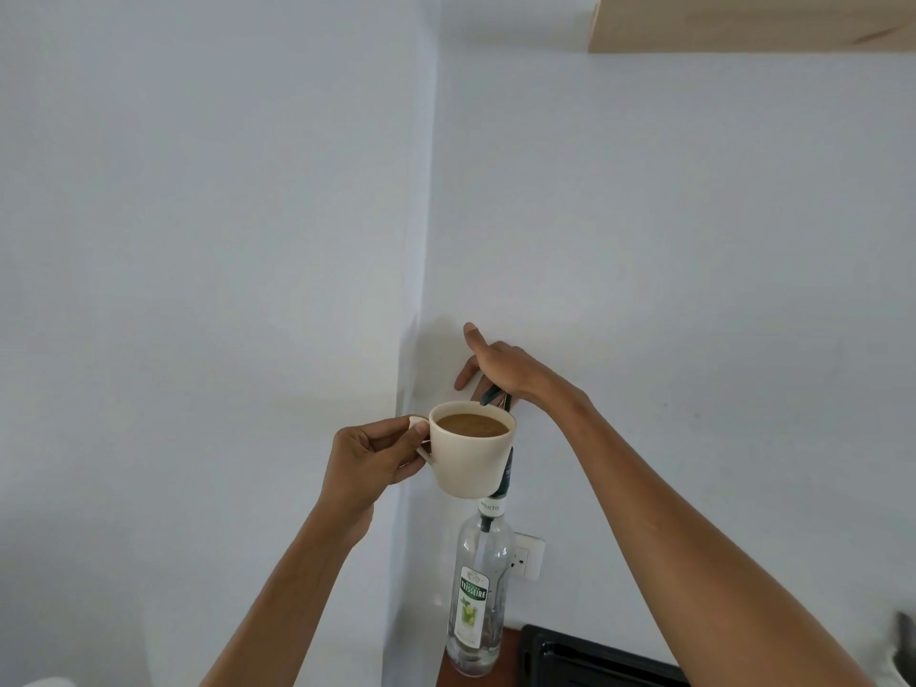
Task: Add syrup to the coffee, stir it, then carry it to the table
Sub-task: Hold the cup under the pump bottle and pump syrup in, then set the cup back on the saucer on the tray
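My left hand grips the handle of a cream cup filled with brown coffee, held in the air near a wall corner. Behind the cup stands a tall clear syrup bottle with a green-and-white label and a dark green pump on top. The pump's spout reaches over the cup's far rim. My right hand rests flat on the pump head, index finger and thumb spread out. The cup hides the bottle's neck.
The bottle stands on a reddish-brown counter against the white wall. A white wall socket sits right behind it. A black appliance lies at the bottom right. A light wooden cabinet hangs at the top right.
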